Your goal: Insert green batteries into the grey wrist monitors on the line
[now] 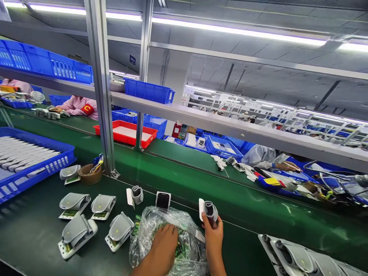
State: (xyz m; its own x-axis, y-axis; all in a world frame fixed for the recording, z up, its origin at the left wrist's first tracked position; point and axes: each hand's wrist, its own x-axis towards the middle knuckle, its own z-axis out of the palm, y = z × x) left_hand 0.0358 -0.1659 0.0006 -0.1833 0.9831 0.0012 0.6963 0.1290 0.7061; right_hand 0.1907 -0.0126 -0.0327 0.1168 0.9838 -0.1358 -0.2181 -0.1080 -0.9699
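Cuff (211, 212), grey, rolled, upright in right hand (213, 234); fingers closed around its lower part, at the near edge of the green belt (184, 180). Left hand (164, 240) rests palm-down on a clear plastic bag (169, 237) holding green packets; fingers spread, gripping nothing visible. Just left of the bag: four flat cuffs (94, 220) on the bench. Behind the bag: a rolled cuff (137, 194) and a small dark-screened unit (163, 200). Blue tray (43, 168) far left.
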